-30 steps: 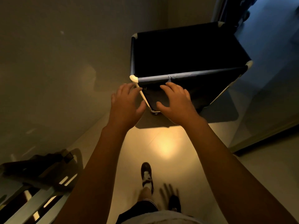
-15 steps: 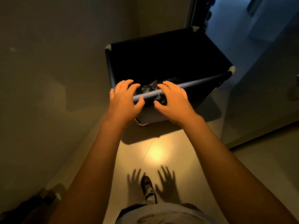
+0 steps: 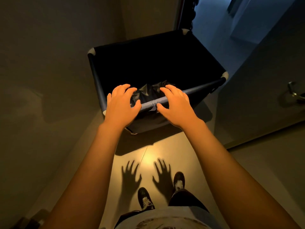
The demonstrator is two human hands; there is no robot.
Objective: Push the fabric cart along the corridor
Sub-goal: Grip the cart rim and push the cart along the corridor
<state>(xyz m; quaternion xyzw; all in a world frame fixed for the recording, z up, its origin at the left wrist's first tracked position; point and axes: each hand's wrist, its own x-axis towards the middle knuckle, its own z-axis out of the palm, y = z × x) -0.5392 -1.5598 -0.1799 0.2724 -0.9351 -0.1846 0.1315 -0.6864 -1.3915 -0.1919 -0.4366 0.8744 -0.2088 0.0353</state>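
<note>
The fabric cart [image 3: 97, 80] is a dark cloth bin on a tube frame with white corner joints, standing on the floor just ahead of me. A crumpled dark bag [image 3: 149, 91] lies inside near the front. My left hand [image 3: 121, 104] lies over the left end of the near rail with its fingers spread and its thumb at the rail. My right hand [image 3: 175, 104] lies over the rail's middle, fingers also apart, thumb beside a taped joint. Neither hand is closed around the rail.
A plain wall [image 3: 49, 80] runs close along the cart's left side. A door [image 3: 264, 96] with a metal handle [image 3: 295, 93] stands at the right. Ahead, a doorway [image 3: 214, 22] leads to a blue-lit space. My shoes [image 3: 145, 199] are on the tiled floor.
My hands went from just short of the cart's near corner to lying over its near rail. The cart and I have moved forward toward the doorway; the rack at lower left is gone from view.
</note>
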